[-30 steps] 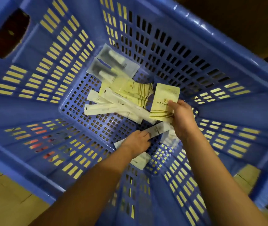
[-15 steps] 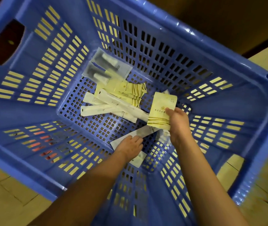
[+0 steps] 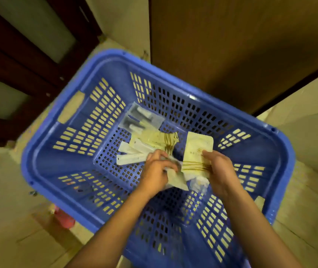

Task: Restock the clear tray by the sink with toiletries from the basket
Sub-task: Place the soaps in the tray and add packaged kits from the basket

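Left hand (image 3: 155,171) clutches white packets (image 3: 176,178), right hand (image 3: 220,171) pinches cream gold-striped sachets (image 3: 196,151) over basket (image 3: 36,151)

Pale tiled floor (image 3: 9,209), dark wooden door (image 3: 9,55) at upper left, brown wooden panel (image 3: 231,45) at upper right, small red object (image 3: 64,219) on the floor, dim yellowish light

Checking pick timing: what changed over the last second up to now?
The left-hand grip, earlier resting on the long white packet on the basket floor, now holds it, lifted off the floor. The view has pulled back. Unchanged: the right-hand grip holds the yellow sachet; the other packets lie as before.
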